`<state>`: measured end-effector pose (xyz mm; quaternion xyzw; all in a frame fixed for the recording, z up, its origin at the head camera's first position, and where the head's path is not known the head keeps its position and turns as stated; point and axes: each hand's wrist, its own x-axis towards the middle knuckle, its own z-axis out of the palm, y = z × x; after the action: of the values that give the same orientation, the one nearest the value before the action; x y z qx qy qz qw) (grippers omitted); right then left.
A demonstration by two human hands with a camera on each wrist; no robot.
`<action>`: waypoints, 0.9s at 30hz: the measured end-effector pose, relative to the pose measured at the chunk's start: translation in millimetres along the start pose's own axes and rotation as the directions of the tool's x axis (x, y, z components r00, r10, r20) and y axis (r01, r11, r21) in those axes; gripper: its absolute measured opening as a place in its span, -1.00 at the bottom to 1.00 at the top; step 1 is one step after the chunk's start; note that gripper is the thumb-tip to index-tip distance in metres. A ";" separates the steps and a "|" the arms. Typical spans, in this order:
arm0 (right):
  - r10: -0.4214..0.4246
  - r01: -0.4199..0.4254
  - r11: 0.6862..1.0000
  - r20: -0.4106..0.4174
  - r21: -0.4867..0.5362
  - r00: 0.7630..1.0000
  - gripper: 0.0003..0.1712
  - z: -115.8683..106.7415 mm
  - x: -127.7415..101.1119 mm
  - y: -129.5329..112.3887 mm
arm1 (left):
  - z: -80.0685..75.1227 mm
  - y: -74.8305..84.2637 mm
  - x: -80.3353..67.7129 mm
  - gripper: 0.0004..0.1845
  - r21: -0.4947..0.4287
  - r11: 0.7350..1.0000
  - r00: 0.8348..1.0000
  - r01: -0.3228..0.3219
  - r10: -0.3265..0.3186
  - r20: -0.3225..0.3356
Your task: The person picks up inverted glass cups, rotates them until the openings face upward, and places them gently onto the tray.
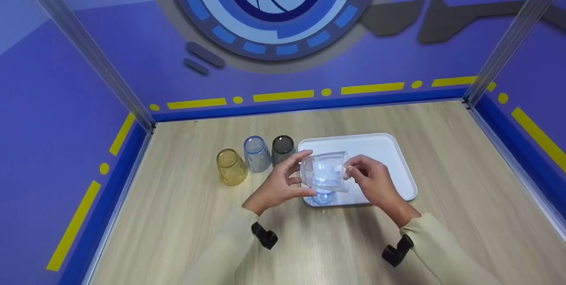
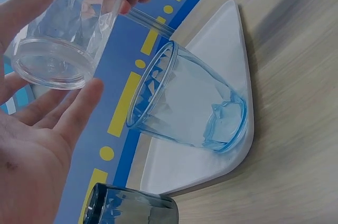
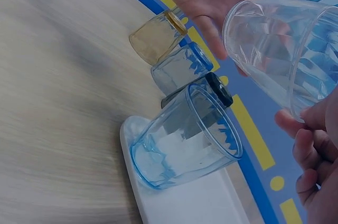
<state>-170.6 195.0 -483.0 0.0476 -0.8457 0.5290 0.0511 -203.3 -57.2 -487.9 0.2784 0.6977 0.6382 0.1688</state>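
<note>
A clear glass tumbler [image 1: 325, 172] lies on its side in the air over the front left corner of a white tray [image 1: 380, 148]. My right hand [image 1: 351, 172] pinches its wide mouth end, fingers curled. My left hand [image 1: 304, 173] cups the narrow base with straight fingers, one above and the others below. In the right wrist view the clear tumbler [image 3: 285, 49] tilts above a blue-tinted glass [image 3: 185, 139]. This blue glass [image 1: 324, 197] stands mouth up on the tray, right under the held one.
Left of the tray, three cups stand upside down in a row on the wooden tabletop: yellow [image 1: 231, 167], pale blue [image 1: 257, 154] and dark grey [image 1: 283, 148]. Purple walls with blue skirting enclose the table on three sides.
</note>
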 end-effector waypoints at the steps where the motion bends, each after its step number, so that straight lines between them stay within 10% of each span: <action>1: -0.003 0.003 1.000 -0.002 0.002 1.000 -0.92 -0.5 0.2 0.3 | -0.2 -0.1 0.1 -0.07 0.002 1.000 1.000 -0.001 0.001 -0.001; 27: -0.089 0.085 0.994 -0.054 -0.076 0.995 -0.93 -8.6 5.4 -7.3 | -7.3 10.0 -1.4 -0.09 0.251 0.967 0.996 -0.047 0.063 -0.057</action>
<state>-174.6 199.4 -472.1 0.0673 -0.8599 0.4961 0.0999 -204.8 -63.6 -477.4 0.2959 0.7693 0.5586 0.0923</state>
